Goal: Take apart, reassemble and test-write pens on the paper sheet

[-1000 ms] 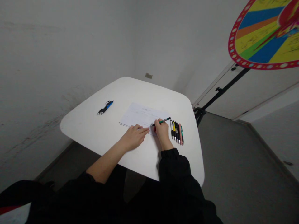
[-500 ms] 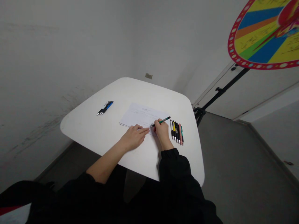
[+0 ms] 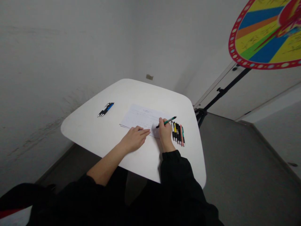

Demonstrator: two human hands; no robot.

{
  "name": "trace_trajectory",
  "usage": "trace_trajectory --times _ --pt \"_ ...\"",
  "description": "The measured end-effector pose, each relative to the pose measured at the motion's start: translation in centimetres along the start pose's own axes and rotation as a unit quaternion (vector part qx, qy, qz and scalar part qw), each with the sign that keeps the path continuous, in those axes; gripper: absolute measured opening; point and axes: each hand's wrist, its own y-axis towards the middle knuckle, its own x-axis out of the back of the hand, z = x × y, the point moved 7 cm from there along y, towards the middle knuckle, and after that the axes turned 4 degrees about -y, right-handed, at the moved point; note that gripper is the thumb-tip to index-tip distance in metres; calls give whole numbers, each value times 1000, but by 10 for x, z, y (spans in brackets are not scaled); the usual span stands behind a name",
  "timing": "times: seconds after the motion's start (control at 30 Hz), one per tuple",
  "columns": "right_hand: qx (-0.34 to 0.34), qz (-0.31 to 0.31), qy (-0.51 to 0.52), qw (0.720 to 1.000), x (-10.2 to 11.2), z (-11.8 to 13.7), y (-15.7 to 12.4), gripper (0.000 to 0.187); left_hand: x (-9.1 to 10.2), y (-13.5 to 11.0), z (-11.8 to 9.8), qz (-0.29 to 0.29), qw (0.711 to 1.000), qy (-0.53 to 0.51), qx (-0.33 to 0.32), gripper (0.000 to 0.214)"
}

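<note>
White sheets of paper with printed lines lie on the white table, stacked slightly askew. My left hand rests on their near edge, fingers stretched out and holding nothing. In my right hand is a green and black pen, gripped between thumb and fingers. The pen slants, its tip low over the right part of the paper; whether it touches I cannot tell. Right beside that hand lies a row of several pens in white, yellow, black, pink and green.
A small group of pens, one of them blue, lies at the table's left. Beyond the right side stands a colourful prize wheel on a black stand. Grey walls meet behind the table.
My right hand has shifted a little to the right with the pen, whose tip has moved away from my left fingertips. My left hand stays in place.
</note>
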Motion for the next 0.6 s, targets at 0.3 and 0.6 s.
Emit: trace_trajectory --times 0.3,0.6 --pt "-30 -78 65 994 16 0 1 32 2 -1 -1 -18 1000 -1 -9 49" --pt "-6 -44 109 993 14 14 -4 78 2 -1 -1 -10 1000 -6 -7 49"
